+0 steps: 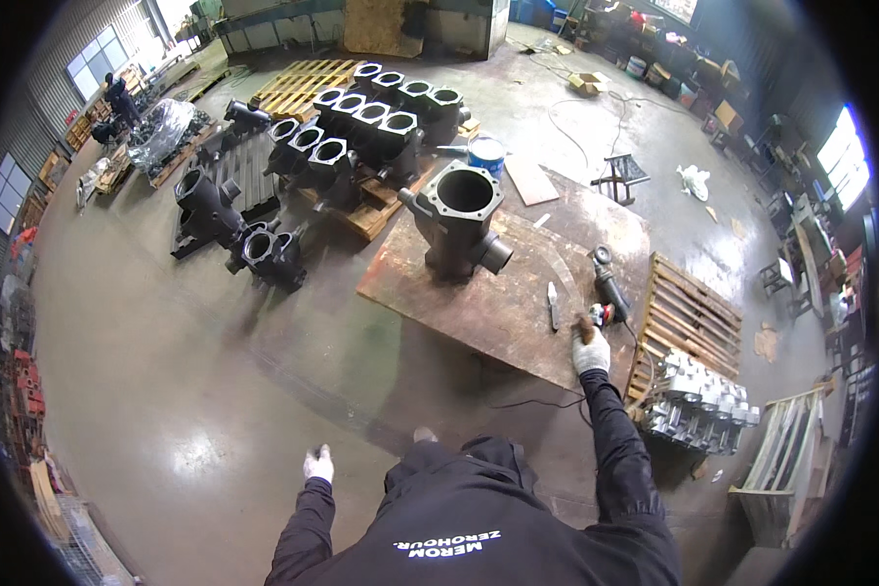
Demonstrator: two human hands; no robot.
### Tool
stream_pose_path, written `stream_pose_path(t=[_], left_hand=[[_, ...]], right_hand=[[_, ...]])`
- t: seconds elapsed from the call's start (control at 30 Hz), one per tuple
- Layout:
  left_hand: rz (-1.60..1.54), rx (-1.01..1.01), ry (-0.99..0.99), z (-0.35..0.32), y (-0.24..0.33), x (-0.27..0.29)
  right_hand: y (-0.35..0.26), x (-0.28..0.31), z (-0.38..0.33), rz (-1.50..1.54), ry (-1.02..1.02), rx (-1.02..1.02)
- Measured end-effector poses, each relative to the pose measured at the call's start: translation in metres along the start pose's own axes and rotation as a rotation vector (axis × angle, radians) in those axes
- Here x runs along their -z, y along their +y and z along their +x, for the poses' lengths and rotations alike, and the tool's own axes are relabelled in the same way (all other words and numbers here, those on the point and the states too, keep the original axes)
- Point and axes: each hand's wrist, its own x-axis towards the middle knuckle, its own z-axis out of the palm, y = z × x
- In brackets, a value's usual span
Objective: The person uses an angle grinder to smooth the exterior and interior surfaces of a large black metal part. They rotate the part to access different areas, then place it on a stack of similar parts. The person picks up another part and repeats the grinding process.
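My right hand (590, 352), in a white glove with brown-stained fingers, reaches over the near right edge of a worn work table (488, 327). Its fingers point forward beside the red and white end of an angle grinder (610, 295); whether they touch it is hard to tell. The grinder lies on the tabletop. Left of it rests a small tool with a pale blade and dark handle (554, 306). A large black flanged casting (456, 234) stands upright farther left on the table. My left hand (318, 464), gloved in white, hangs over the floor, fingers slightly apart, holding nothing.
Rows of black castings (371, 132) stand on pallets beyond the table, with two more (264, 254) at left. A blue bucket (485, 154) and a stool (619, 179) are behind it. Silver metal parts (698, 405) and a wooden pallet (689, 313) lie right. A cord crosses below the table.
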Motion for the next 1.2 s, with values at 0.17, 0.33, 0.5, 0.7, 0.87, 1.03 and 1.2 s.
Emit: stream_pose_path(t=[0.17, 0.33, 0.5, 0.7, 0.87, 1.03, 1.2], left_hand=[[-0.004, 0.125, 0.012, 0.025, -0.012, -0.015], [0.059, 0.257, 0.054, -0.009, -0.028, -0.039], [0.052, 0.311, -0.022, -0.039, -0.047, -0.069], [-0.215, 0.340, 0.045, -0.057, -0.073, -0.097], [-0.405, 0.459, 0.166, -0.099, -0.129, -0.107], [-0.285, 0.687, 0.197, -0.159, -0.191, -0.118], [-0.229, 0.772, 0.125, -0.174, -0.200, -0.118]], right_hand=[[-0.036, 0.000, 0.005, -0.016, -0.016, 0.283], [-0.143, 0.033, 0.029, -0.434, -0.193, 0.420], [-0.256, 0.020, 0.096, -0.675, -0.325, 0.592], [-0.331, -0.019, 0.170, -0.962, -0.501, 0.763], [-0.312, -0.020, 0.192, -0.816, -0.299, 0.711], [-0.270, 0.006, 0.197, -0.344, -0.456, 0.500], [-0.277, 0.020, 0.139, -0.026, -0.260, 0.809]])
